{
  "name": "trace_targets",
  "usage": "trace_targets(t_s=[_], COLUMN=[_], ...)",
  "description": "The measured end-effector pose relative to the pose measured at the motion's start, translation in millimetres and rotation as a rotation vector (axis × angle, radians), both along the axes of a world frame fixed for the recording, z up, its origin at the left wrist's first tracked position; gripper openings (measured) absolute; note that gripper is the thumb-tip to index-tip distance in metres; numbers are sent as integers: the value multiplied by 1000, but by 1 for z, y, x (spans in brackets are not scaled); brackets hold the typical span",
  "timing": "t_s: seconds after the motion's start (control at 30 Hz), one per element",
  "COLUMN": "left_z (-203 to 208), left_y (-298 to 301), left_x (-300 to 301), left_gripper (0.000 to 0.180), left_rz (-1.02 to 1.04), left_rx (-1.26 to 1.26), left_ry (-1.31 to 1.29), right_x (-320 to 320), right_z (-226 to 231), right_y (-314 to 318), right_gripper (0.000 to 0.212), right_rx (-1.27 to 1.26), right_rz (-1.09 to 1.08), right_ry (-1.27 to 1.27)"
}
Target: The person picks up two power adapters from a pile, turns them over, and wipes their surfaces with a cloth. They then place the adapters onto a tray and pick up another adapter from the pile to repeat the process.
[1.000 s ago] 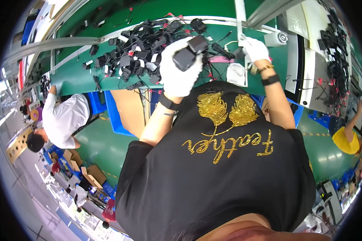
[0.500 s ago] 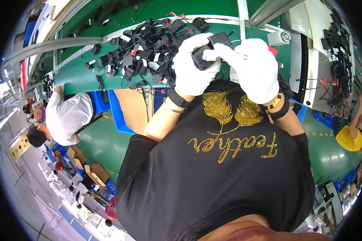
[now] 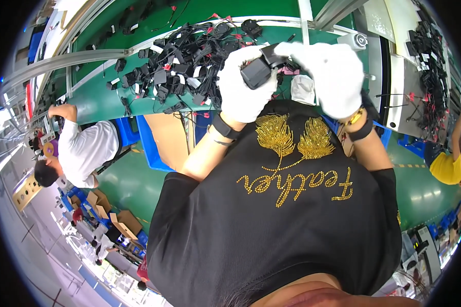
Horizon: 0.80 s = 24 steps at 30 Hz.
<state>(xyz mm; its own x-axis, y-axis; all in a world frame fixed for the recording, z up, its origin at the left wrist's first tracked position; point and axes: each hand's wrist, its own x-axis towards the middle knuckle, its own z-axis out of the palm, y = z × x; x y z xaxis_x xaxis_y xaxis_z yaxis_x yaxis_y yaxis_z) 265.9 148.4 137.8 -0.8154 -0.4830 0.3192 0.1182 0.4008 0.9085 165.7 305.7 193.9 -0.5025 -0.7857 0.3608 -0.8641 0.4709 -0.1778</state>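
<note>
My left hand (image 3: pixel 245 94), in a white glove, is closed around a black power adapter (image 3: pixel 257 73) held above the near edge of the green bench. My right hand (image 3: pixel 337 77), also white-gloved, reaches in from the right with its fingertips closed on the upper end of the same adapter. The glove partly hides that end. To the left lies a large tangled heap of black adapters with cables (image 3: pixel 182 64), with red ends and white tags among them. Below my right hand is a whitish rounded object (image 3: pixel 303 91); its kind is unclear.
A metal frame bar (image 3: pixel 97 55) crosses at the left. A small white device (image 3: pixel 354 42) stands at the back right. More adapters (image 3: pixel 427 77) lie far right. Below the bench is a cardboard box (image 3: pixel 166 138) in a blue crate. A person in white (image 3: pixel 92 153) works at left.
My right hand has shifted right and slightly up, its fingers moving from the adapter's front face to its upper end. The adapter has turned slightly in my left hand.
</note>
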Motion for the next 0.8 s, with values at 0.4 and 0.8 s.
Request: trace_targets(t_s=[0.4,0.8], left_z=[6,44], left_y=[-1,0], left_x=[-2,-21], left_gripper=[48,60], left_rz=[27,-258], left_rx=[348,1027], left_ry=[-127,42], right_x=[-10,8], right_z=[-122,-47], right_y=[-3,-69], right_gripper=[51,84], right_rx=[-402,-614], right_rz=[-323,64], right_ry=[-427,-679])
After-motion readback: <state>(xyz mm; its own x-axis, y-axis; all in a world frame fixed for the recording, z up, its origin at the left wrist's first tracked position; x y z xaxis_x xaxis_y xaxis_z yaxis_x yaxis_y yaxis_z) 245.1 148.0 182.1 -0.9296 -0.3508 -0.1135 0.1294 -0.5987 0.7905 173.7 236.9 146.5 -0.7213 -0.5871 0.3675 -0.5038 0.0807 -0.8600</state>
